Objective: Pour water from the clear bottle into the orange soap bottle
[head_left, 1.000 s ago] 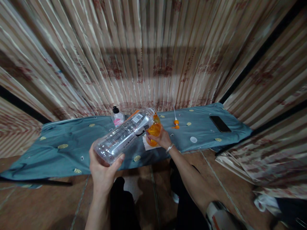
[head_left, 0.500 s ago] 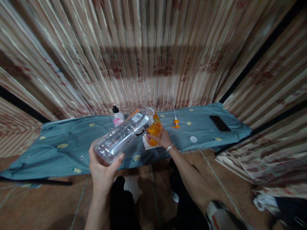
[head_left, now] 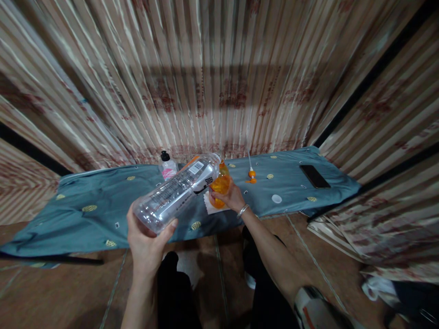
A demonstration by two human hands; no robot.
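A large clear plastic bottle (head_left: 178, 194) is gripped near its base by my left hand (head_left: 147, 237). It tilts with its mouth up and to the right, over the top of an orange bottle (head_left: 221, 183). My right hand (head_left: 233, 196) is wrapped around that orange bottle, which stands upright on a white paper tissue (head_left: 211, 208). Whether the two bottle mouths touch, I cannot tell. An orange pump head (head_left: 252, 175) with a clear dip tube lies to the right of my right hand. Behind the clear bottle is a small bottle (head_left: 168, 167) with a black cap and pink label.
A blue-green cloth (head_left: 96, 224) with yellow pineapple prints covers the narrow table. On its right lie a black phone (head_left: 314, 177) and a round white cap (head_left: 276, 199). Pleated curtains (head_left: 212, 82) hang behind, and dark poles (head_left: 363, 91) slant at the sides.
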